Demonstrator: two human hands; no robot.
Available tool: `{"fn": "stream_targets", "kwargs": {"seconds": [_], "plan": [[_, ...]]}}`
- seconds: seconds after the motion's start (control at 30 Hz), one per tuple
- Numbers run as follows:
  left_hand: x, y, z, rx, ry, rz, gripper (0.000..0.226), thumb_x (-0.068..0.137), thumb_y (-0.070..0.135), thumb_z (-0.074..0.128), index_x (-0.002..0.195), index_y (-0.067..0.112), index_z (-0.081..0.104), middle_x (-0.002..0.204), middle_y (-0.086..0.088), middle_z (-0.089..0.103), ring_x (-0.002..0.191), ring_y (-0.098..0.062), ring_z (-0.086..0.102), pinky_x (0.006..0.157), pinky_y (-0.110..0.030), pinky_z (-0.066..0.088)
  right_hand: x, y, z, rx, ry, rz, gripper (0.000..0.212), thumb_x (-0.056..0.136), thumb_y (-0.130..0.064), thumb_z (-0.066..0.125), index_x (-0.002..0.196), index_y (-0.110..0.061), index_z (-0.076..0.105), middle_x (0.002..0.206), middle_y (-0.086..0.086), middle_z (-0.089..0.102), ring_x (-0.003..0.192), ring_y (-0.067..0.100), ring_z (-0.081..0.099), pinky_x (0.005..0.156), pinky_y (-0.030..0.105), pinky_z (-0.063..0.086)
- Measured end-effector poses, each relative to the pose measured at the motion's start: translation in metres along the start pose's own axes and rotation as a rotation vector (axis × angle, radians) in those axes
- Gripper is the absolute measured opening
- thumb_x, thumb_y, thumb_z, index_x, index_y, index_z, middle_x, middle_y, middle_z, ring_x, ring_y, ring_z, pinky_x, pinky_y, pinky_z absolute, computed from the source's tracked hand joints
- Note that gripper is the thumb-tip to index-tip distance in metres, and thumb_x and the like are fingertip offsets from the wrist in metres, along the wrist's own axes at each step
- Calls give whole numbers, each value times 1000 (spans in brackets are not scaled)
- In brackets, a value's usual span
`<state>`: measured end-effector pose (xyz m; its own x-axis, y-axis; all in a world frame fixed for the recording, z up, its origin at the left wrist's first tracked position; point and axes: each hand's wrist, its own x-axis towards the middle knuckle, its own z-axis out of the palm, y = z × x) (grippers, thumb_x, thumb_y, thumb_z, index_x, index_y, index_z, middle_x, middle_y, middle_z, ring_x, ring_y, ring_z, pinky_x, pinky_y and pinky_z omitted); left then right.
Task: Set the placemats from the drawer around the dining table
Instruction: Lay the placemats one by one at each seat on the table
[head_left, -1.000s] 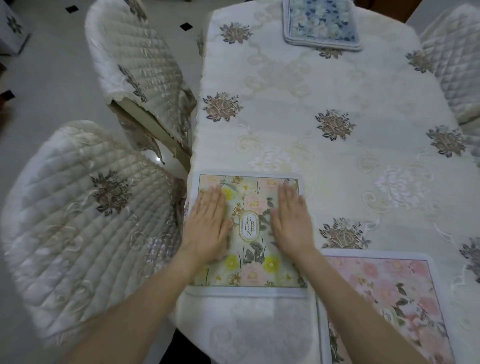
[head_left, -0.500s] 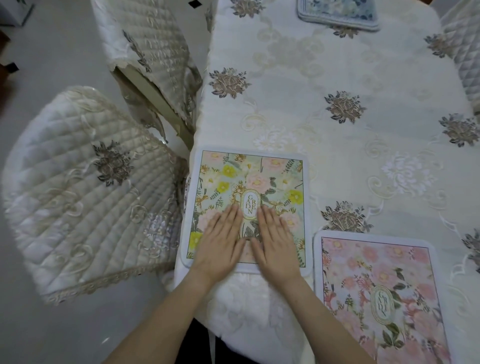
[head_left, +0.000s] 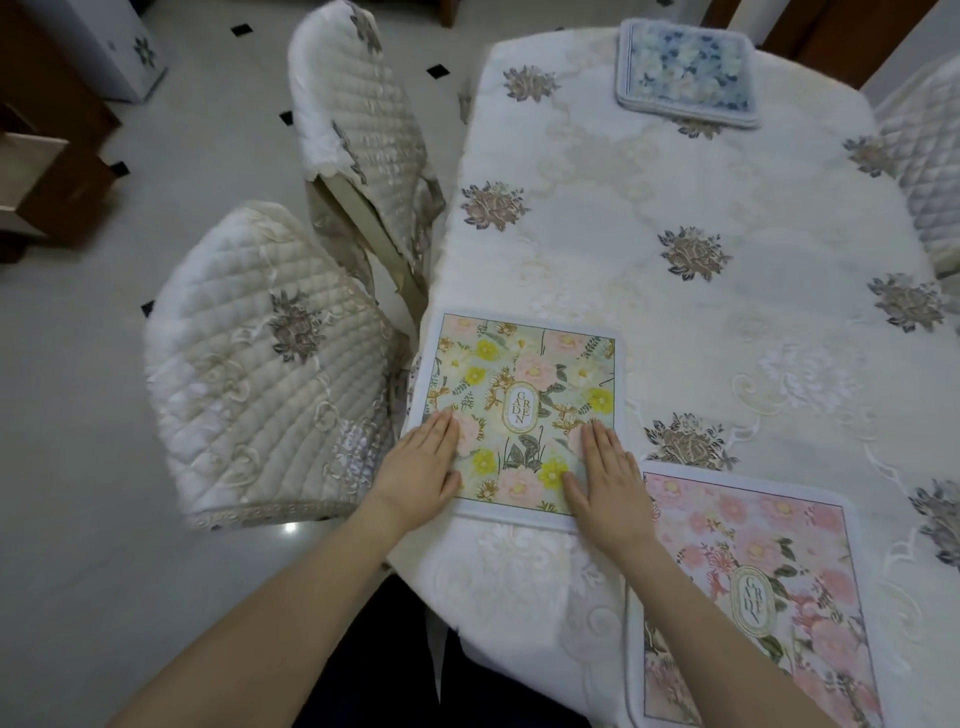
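A green and yellow floral placemat (head_left: 519, 395) lies flat near the left front corner of the dining table (head_left: 675, 218), which wears a cream embroidered cloth. My left hand (head_left: 423, 467) rests palm down on the mat's lower left edge, fingers together. My right hand (head_left: 605, 475) lies flat on its lower right edge. A pink floral placemat (head_left: 753, 587) sits to the right at the table's front edge. A blue floral placemat (head_left: 685, 70), which looks like a small stack, lies at the far end.
Two chairs with quilted cream covers stand at the table's left side, one near (head_left: 270, 384) and one farther (head_left: 363, 130). Another covered chair (head_left: 924, 156) is at the right. A wooden cabinet with an open drawer (head_left: 36, 176) stands at far left on the tiled floor.
My hands have slid apart from the mat's lower middle to its two lower corners. The view has pulled back and up, showing more of the table and floor.
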<state>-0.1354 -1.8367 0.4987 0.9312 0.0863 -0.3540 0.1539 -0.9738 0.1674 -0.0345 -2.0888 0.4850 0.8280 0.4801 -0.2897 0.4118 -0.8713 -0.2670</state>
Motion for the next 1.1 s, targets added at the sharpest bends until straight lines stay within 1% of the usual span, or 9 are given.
{"fn": "stream_targets", "kwargs": {"seconds": [0.03,0.1,0.2,0.37,0.53,0.7,0.9,1.0,1.1], "plan": [[-1,3,-10,-3,-25,-1,64,98,42,16,152,9,9,160,-5,3,148,-19,3,120,-32,8,2,-3,-8,20,-12,-5,74,90,-54,9,154,-16,10,161,2,6,149,18,4,121,34,6],[-3,7,-29,-54,6,-11,56,100,34,30,150,11,22,159,-7,18,145,-21,17,117,-33,18,5,-13,-29,76,19,-26,61,96,-43,24,151,-14,27,158,9,25,146,23,19,118,37,20],[-9,11,-54,-98,122,-42,52,100,35,32,148,16,29,153,-5,33,139,-21,30,111,-36,29,7,-36,-64,192,89,-98,47,102,-29,39,147,-17,37,154,4,34,143,20,27,113,35,27],[-61,15,-96,-101,441,-37,54,93,42,32,137,17,50,134,-4,56,124,-24,50,100,-37,41,-7,-94,-103,188,208,-343,51,99,-41,32,146,-23,39,151,-1,39,142,21,30,114,40,28],[-129,-5,-108,-182,627,-179,50,94,40,38,136,15,53,134,-3,56,125,-23,48,102,-38,38,-35,-152,-117,72,284,-570,52,99,-45,29,145,-24,39,152,-1,37,144,21,24,113,43,24],[-207,-36,-85,-240,638,-400,55,96,45,32,141,17,46,140,-5,51,132,-27,43,108,-44,34,-65,-200,-99,16,232,-706,53,100,-47,23,146,-25,38,153,-3,34,145,19,21,117,45,12],[-294,-87,-41,-283,602,-594,62,98,51,19,139,14,48,138,-5,53,129,-26,46,108,-39,30,-97,-271,-50,-25,131,-802,49,100,-41,30,145,-24,39,154,-4,34,146,17,19,117,45,17],[-333,-121,-25,-317,589,-651,57,97,47,27,140,17,47,139,-2,52,132,-23,42,110,-33,23,-111,-322,-25,-48,84,-843,49,99,-40,29,145,-25,37,153,-5,35,146,17,20,116,45,21],[-372,-165,-20,-336,594,-666,54,95,43,32,140,16,47,139,-2,52,131,-22,42,110,-31,21,-122,-379,-1,-61,62,-869,49,99,-41,28,143,-24,41,150,-3,39,144,19,26,114,45,23]]}}
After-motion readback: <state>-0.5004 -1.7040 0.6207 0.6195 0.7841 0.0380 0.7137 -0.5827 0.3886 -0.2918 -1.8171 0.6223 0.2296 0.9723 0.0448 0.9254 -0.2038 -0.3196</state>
